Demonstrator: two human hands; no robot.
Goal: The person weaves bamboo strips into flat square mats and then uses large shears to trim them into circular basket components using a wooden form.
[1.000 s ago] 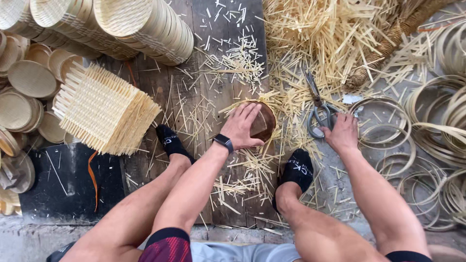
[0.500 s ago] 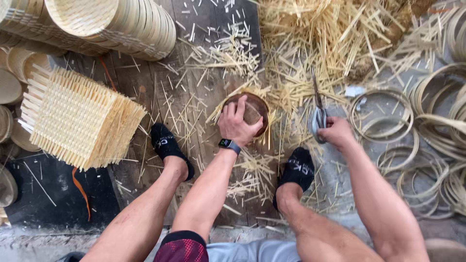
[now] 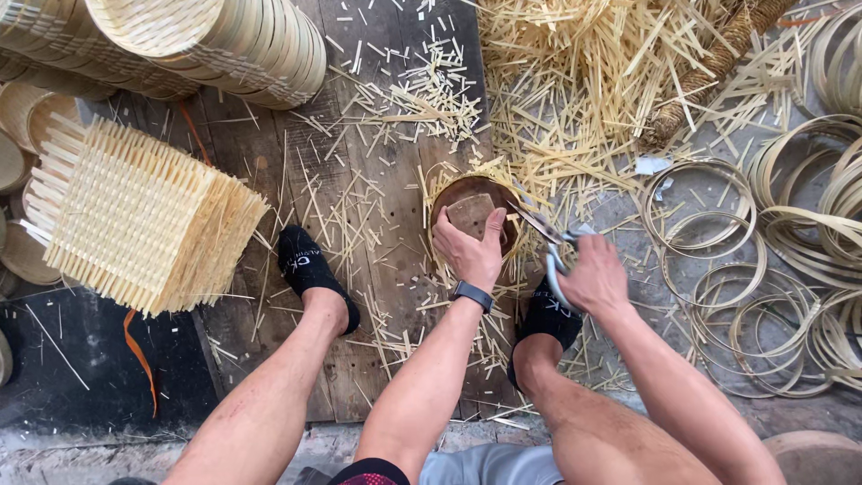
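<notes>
Biggest thing around the round wooden mould (image 3: 473, 216) was the stack of untrimmed woven squares (image 3: 135, 216), off to its left, so plenty looked left to do. Finished round baskets (image 3: 206, 40) were piled above-left of it. On the mould, the half-trimmed weave (image 3: 449, 175) had strips poking out. Left hand (image 3: 469, 250) pressed flat on the mould; right hand (image 3: 593, 278) gripped scissors (image 3: 548, 238) at its right edge.

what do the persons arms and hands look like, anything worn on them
Both arms are bare with no sleeves reaching the forearms, and both hands are ungloved. The left hand has a dark wristband with a small dark face, like a watch, at the wrist. The right hand wears nothing.
</notes>
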